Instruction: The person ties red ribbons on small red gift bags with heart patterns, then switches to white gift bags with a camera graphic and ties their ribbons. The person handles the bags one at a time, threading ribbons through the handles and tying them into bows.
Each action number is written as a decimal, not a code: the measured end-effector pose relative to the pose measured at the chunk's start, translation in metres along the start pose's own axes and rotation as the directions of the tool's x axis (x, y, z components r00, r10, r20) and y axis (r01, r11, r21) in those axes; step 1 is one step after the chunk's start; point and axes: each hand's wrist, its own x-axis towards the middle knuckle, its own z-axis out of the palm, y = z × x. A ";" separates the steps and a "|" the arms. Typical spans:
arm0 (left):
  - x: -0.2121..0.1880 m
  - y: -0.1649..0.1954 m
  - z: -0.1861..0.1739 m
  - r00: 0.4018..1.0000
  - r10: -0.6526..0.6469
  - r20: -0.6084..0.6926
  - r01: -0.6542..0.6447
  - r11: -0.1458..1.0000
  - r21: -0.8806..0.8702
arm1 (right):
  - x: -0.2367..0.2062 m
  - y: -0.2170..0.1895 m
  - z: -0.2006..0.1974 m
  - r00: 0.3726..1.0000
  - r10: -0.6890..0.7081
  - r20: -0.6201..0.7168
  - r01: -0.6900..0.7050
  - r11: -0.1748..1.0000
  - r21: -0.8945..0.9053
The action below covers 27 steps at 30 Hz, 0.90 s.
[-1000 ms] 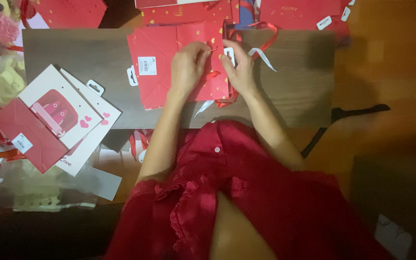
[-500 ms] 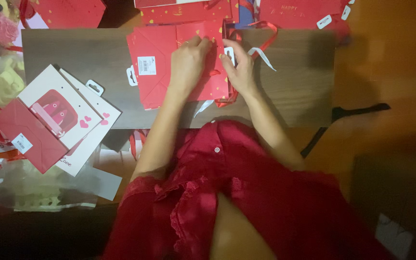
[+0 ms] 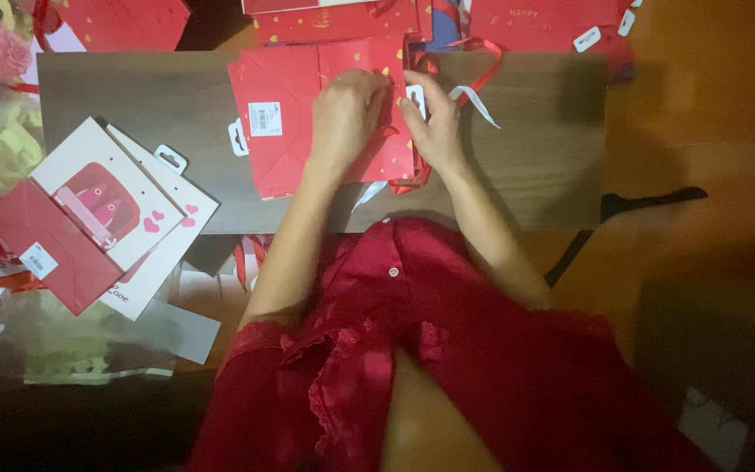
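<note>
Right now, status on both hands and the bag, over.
Left hand pressing down on flat red gift bag. Right hand pinching its right edge by the white tag. Red ribbon loose beside the right hand; wooden board underneath.

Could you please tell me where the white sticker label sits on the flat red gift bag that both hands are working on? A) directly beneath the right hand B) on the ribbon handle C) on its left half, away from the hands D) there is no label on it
C: the white sticker label lies on the left half of the flat red gift bag, while the left hand and right hand press near its right edge.
</note>
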 end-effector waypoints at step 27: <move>0.007 0.011 0.003 0.998 0.054 -0.014 -0.051 0.986 0.159 | 0.000 -0.003 -0.003 0.997 -0.069 0.037 0.071 0.996 -0.059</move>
